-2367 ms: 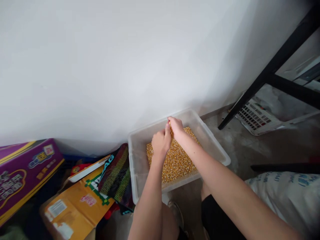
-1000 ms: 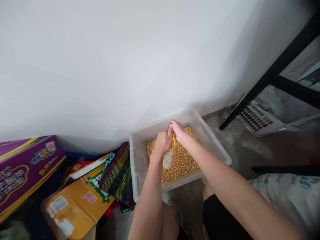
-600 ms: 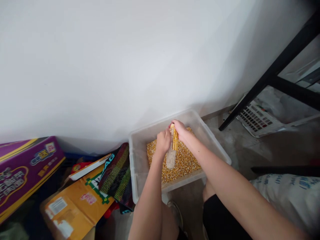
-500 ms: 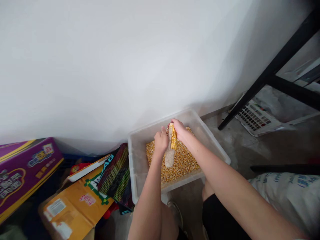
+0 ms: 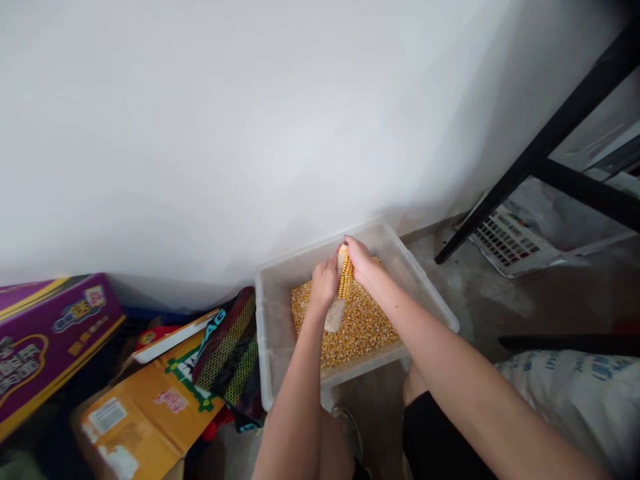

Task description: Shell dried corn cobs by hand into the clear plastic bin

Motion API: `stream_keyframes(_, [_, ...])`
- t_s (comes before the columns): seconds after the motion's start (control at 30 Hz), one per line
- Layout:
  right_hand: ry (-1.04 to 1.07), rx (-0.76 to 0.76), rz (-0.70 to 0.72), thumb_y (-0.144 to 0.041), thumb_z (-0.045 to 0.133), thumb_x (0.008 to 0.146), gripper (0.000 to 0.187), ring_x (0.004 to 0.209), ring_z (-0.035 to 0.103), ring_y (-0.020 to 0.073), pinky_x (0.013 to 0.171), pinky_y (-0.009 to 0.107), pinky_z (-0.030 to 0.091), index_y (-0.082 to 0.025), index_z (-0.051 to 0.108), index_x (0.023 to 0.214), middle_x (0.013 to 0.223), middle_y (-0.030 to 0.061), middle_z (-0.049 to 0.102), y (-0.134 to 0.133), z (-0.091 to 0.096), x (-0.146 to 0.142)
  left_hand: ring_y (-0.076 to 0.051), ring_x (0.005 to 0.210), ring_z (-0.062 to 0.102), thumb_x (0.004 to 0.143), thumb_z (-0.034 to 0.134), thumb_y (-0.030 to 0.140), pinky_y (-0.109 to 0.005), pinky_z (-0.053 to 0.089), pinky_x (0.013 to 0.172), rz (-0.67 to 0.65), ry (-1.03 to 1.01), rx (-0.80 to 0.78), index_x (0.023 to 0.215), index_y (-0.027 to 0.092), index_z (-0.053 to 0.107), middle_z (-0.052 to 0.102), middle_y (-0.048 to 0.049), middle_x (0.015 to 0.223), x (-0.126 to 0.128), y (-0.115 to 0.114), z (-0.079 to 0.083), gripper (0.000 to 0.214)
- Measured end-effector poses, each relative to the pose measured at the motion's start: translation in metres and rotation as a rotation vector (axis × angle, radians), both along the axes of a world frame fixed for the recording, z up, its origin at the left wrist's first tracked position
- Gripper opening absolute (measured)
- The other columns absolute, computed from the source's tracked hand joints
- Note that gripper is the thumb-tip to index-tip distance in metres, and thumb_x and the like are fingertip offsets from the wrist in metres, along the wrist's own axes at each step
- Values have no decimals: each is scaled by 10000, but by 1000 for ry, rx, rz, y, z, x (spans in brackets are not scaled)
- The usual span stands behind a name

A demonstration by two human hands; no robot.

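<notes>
A clear plastic tub (image 5: 430, 293) stands on the floor against the white wall, its bottom covered with loose yellow corn kernels (image 5: 365, 327). Both my hands hold one corn cob (image 5: 341, 293) above the kernels. The cob's upper part still bears yellow kernels; its lower end is bare and pale. My left hand (image 5: 324, 285) is closed round the cob's left side. My right hand (image 5: 358, 257) is closed on the cob's top end, near the tub's far wall.
A purple carton (image 5: 45, 347), a yellow cardboard box (image 5: 145, 413) and a mesh bag (image 5: 233, 353) lie left of the tub. A black frame leg (image 5: 530, 147) slants at the right over a white perforated crate (image 5: 505, 240). A printed white sack (image 5: 575, 393) lies at the lower right.
The cob has come out from under my hands and now shows between them, its bare end pointing down. My hands have kept their place over the tub.
</notes>
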State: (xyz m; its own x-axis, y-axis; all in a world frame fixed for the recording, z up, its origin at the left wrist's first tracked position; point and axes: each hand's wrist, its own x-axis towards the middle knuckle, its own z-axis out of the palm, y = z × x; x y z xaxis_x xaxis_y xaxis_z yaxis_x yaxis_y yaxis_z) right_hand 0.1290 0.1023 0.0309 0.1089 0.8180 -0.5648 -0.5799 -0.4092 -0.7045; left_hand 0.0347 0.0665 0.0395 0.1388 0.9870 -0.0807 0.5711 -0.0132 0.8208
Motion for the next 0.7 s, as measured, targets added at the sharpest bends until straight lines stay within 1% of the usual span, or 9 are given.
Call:
stream_keyframes(0.07, [5, -9, -3, -372, 429, 828, 297, 418, 441, 128, 446, 253, 365, -201, 460, 587, 464, -28, 451, 0, -1, 1, -182, 763, 552, 896, 261, 346, -262, 402, 694, -14, 3, 25, 757, 135, 629, 658, -72, 785, 1, -1, 3, 446])
stream_keyframes(0.1, [0, -7, -4, -394, 437, 830, 307, 419, 443, 129, 448, 252, 366, -203, 459, 591, 464, -27, 454, 0, -1, 1, -194, 799, 566, 897, 267, 350, -269, 406, 713, -21, 3, 29, 799, 141, 642, 668, -80, 826, 2, -2, 5, 440])
stream_keyframes(0.17, [-20, 9, -3, -443, 447, 829, 331, 434, 457, 134, 461, 250, 375, -205, 462, 600, 471, -23, 471, -3, -2, 0, -219, 845, 587, 900, 278, 417, -285, 417, 729, -30, -5, 4, 866, 146, 659, 678, -95, 861, 3, -4, 8, 469])
stream_keyframes(0.27, [-35, 18, 11, -521, 405, 836, 401, 468, 483, 138, 481, 245, 386, -204, 459, 598, 497, -7, 505, -9, 1, -2, -242, 835, 607, 878, 298, 532, -297, 436, 719, -37, -32, -58, 883, 122, 670, 681, -109, 801, 6, -9, 13, 553])
stream_keyframes(0.4, [12, 56, 33, -510, 358, 857, 422, 500, 502, 129, 522, 236, 399, -195, 459, 595, 544, 4, 538, -16, 9, -2, -230, 797, 612, 869, 297, 567, -297, 450, 719, -34, -107, -61, 910, 110, 661, 676, -95, 754, 9, -11, 18, 586])
stream_keyframes(0.5, [75, 115, 30, -471, 369, 856, 382, 502, 504, 130, 539, 240, 403, -194, 482, 619, 538, -1, 529, -19, 15, 0, -218, 807, 607, 883, 266, 550, -293, 453, 740, -43, -170, -55, 942, 109, 647, 675, -86, 771, 10, -12, 21, 586])
stream_keyframes(0.57, [86, 137, 16, -451, 382, 848, 350, 513, 513, 137, 551, 245, 408, -193, 497, 640, 540, -1, 530, -22, 18, 1, -215, 850, 602, 895, 250, 521, -296, 451, 777, -50, -197, -44, 983, 114, 632, 678, -89, 836, 11, -12, 23, 565])
stream_keyframes(0.63, [33, 168, 7, -436, 403, 834, 323, 548, 530, 144, 577, 247, 417, -191, 515, 655, 558, 1, 544, -26, 21, 0, -212, 928, 587, 909, 246, 475, -306, 434, 843, -80, -228, -5, 1035, 125, 610, 670, -95, 944, 11, -12, 25, 521])
stream_keyframes(0.7, [-100, 250, -36, -423, 432, 817, 305, 613, 551, 146, 625, 241, 426, -187, 537, 655, 603, 5, 570, -31, 21, -2, -207, 1013, 559, 919, 245, 421, -311, 401, 911, -137, -240, 49, 1067, 135, 590, 646, -100, 1050, 12, -13, 25, 472])
